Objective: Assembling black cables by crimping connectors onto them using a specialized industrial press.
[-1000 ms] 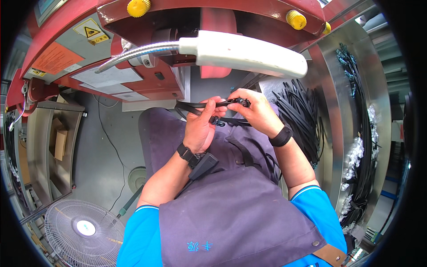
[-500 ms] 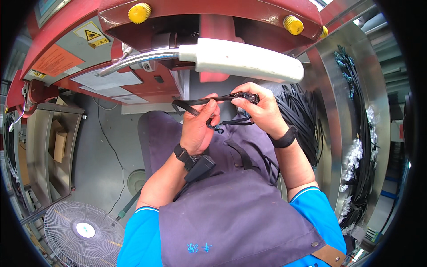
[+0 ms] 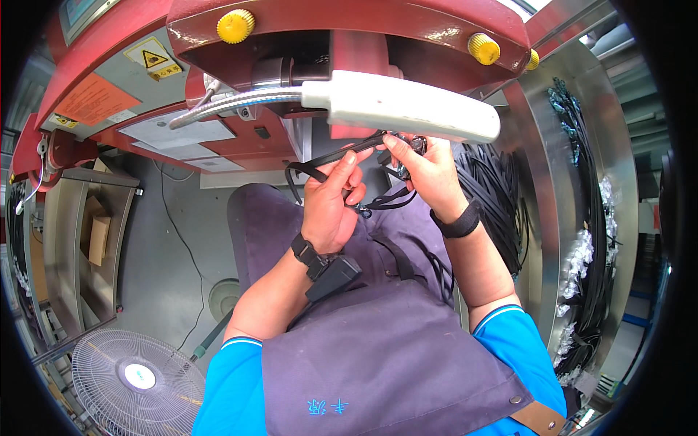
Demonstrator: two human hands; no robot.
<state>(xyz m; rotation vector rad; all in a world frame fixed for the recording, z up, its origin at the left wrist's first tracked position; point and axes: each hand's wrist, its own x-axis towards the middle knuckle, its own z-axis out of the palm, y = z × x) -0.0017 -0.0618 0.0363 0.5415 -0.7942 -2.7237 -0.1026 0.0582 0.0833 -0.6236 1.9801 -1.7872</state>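
Observation:
A black flat strap forms a loop between my two hands, in front of my lap. My left hand is closed round its lower part, thumb up along the strap, with a small dark end piece hanging below the fingers. My right hand pinches the strap's other end, thumb pointing up and left. Shiny dark pieces show at the right fingers; their exact kind is too small to tell. The fingertips are close under the white lamp head, which partly hides the strap's top.
A red machine with yellow knobs stands ahead, the lamp's flexible metal arm before it. To the right, bundles of black straps lie by a metal trough. A fan stands at lower left, near a metal shelf.
My right hand has turned and its thumb has moved up along the strap, so the dark end pieces now show differently between its fingers. My left hand keeps its hold, shifted slightly right.

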